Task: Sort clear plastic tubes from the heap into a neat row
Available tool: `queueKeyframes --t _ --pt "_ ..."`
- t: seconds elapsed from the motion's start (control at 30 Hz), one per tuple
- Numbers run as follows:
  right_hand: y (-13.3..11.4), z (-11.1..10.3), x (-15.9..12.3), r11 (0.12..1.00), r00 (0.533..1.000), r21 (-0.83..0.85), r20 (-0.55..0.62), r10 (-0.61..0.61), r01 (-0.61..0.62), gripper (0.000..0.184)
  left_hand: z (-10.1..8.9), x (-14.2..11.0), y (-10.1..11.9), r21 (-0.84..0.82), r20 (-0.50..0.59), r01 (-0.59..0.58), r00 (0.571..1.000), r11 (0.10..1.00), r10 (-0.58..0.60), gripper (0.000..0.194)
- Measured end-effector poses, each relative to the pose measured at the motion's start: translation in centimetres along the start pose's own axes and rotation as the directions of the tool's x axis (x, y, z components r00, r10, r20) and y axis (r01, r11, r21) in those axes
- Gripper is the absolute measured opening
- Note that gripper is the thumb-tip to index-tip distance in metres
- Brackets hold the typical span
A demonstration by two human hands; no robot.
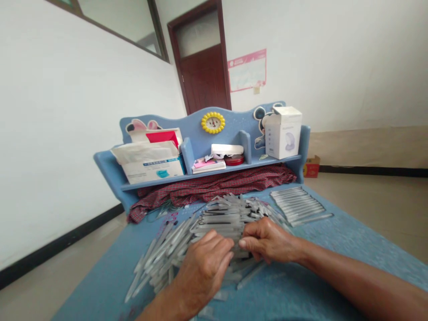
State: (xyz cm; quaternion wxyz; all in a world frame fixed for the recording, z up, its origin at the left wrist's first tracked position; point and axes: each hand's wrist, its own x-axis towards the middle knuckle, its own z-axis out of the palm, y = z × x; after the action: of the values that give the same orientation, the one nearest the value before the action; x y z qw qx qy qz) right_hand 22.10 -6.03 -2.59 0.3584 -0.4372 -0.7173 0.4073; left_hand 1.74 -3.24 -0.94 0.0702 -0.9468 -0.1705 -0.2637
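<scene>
While pens (219,219) sprawl, plaid cloth (214,188) lies behind.

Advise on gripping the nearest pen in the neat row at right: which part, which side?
Probably pinch the nearest pen by its right end, coming from the right with the right hand: the pen lies flat and that end juts past the rest of the row.

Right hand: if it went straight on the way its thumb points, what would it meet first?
Most likely the left hand, just across a narrow gap from the right hand. Depth is unclear, so it might brush the pens first.
</scene>
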Motion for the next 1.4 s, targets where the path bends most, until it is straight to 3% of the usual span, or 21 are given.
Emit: queueKeyframes --t 0.33,0.7,1.0,1.2,1.4 --pt "-0.2 -0.5 0.1 0.989 0.997 0.13 0.0 0.071 -0.071 0.043 -0.4 0.3 0.1 0.059 0.05 0.026 0.998 0.998 -0.029 0.01" --pt "0.4 -1.4 0.6 0.974 0.995 0.207 -0.017 0.096 -0.09 0.05 -0.7 0.4 -0.4 0.038 0.138 0.113 0.984 0.993 -0.117 0.017" --pt "0.5 -2.7 0.7 0.99 0.983 0.116 -0.157 0.093 -0.075 0.042 -1.1 0.7 -0.5 -0.019 0.176 0.288 0.944 0.957 -0.28 0.016" --pt "0.4 -3.4 0.8 0.996 0.971 0.018 -0.223 0.084 -0.082 0.035 -1.5 1.0 -0.9 -0.026 0.11 0.347 0.933 0.938 -0.342 0.017" --pt "0.4 -4.2 0.7 0.995 0.969 -0.057 -0.24 0.062 -0.078 0.028 -1.7 1.2 -1.1 -0.109 0.096 0.493 0.869 0.863 -0.485 0.02"
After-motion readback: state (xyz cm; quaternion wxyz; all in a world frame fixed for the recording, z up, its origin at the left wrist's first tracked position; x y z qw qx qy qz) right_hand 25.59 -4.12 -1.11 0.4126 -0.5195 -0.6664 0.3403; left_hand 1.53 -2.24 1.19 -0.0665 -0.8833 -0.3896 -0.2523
